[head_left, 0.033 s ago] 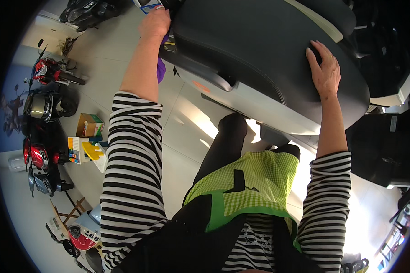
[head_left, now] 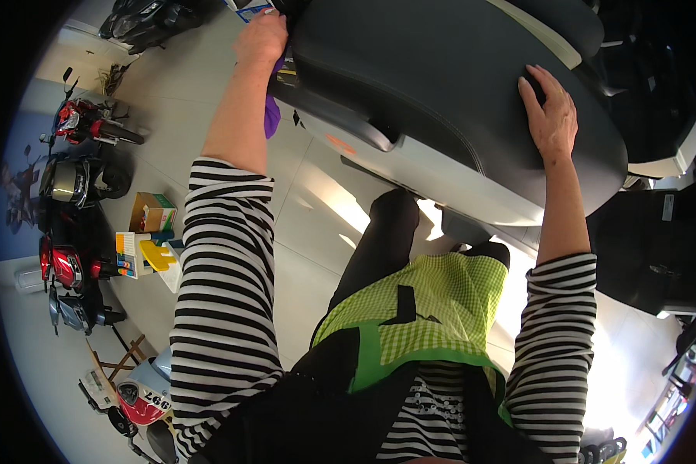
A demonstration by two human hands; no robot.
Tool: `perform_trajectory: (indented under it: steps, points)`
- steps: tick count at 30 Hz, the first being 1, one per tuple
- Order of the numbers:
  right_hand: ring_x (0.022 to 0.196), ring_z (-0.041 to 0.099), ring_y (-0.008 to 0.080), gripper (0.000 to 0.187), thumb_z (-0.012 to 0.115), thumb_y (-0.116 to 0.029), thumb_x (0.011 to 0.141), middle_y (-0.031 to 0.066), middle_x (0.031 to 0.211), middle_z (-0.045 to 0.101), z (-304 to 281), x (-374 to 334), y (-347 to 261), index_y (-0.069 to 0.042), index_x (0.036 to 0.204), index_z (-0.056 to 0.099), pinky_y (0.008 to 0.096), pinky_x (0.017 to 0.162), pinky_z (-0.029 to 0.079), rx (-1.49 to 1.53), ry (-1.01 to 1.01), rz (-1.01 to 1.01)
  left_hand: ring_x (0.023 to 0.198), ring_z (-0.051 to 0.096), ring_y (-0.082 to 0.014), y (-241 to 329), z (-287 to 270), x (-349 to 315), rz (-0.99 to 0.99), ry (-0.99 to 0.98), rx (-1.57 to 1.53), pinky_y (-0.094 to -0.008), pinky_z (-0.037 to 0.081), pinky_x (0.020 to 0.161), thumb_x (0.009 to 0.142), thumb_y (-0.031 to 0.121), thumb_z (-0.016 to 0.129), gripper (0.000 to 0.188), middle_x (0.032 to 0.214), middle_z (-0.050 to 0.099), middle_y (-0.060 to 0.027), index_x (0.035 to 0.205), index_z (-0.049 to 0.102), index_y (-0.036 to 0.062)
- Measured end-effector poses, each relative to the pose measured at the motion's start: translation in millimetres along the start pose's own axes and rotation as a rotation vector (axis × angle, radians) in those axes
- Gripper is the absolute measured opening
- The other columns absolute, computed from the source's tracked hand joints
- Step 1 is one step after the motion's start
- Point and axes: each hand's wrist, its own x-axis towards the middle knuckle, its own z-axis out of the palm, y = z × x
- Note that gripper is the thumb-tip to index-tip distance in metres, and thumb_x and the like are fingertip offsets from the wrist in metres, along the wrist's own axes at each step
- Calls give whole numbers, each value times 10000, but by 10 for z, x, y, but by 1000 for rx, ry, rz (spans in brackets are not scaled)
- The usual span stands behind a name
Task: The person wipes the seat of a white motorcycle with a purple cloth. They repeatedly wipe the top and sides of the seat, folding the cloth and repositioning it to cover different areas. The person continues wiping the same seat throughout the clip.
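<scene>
A scooter's black padded seat (head_left: 410,69) stretches across in front of me, with white body panels (head_left: 441,178) below it. At the scooter's left end, my left hand (head_left: 263,37) is closed on a purple cloth (head_left: 272,116), which hangs down behind my wrist. Its fingertips are partly hidden against the dark end of the scooter. A dark grab rail (head_left: 332,116) runs along the seat's near left edge, close to that wrist. My right hand (head_left: 553,120) rests on the right part of the seat, fingers spread and holding nothing.
On the floor to the left stand an open cardboard box (head_left: 153,213) and a tray with a yellow piece (head_left: 157,257). Several motorcycles, one a red motorcycle (head_left: 85,120), line the left wall. A black scooter (head_left: 151,23) is at the far left, and dark vehicle parts (head_left: 649,240) stand at right.
My left hand and the purple cloth have shifted very slightly left. My right hand stays in place on the seat.
</scene>
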Motion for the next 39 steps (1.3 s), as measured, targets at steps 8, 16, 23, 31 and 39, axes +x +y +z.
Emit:
perform_trajectory:
  steps: [8, 16, 23, 31, 39]
  points:
    - [1261, 537, 213, 364, 584, -407, 937, -11, 1339, 616, 31, -1, 55, -190, 1216, 674, 388, 1153, 326, 65, 20, 4, 1140, 621, -255, 2, -214, -409, 224, 102, -19, -411, 523, 929, 965, 331, 526, 274, 1353, 604, 33, 1166, 711, 305]
    - [1222, 565, 233, 327, 592, -367, 929, -4, 1295, 644, 75, 0, 131, -169, 1169, 693, 394, 1133, 357, 128, 41, 1, 1105, 641, -297, -165, -461, -772, 265, -88, -302, -360, 495, 938, 927, 268, 582, 256, 1241, 676, -60, 1040, 747, 109]
    - [1208, 575, 241, 320, 604, -354, 924, 8, 1280, 652, 42, -5, 98, -160, 1162, 692, 394, 1127, 364, 154, 48, -6, 909, 661, -292, 32, -769, -1237, 207, -163, -456, -341, 501, 850, 878, 191, 546, 259, 1017, 718, -102, 1032, 726, 88]
    - [1194, 584, 248, 300, 619, -330, 919, 11, 1266, 660, 38, -10, 86, -153, 1150, 694, 410, 1133, 355, 171, 62, -10, 872, 657, -310, -93, -1010, -493, 509, -548, -57, -390, 512, 794, 814, 127, 525, 338, 950, 707, -122, 1100, 706, 124]
    - [1180, 594, 250, 282, 631, -320, 910, 8, 1256, 667, 64, -7, 128, -162, 1131, 705, 395, 1108, 387, 209, 49, 29, 996, 656, -280, 143, -816, 35, 666, -453, 460, -427, 507, 909, 855, 226, 515, 299, 1092, 706, 0, 1082, 709, 246]
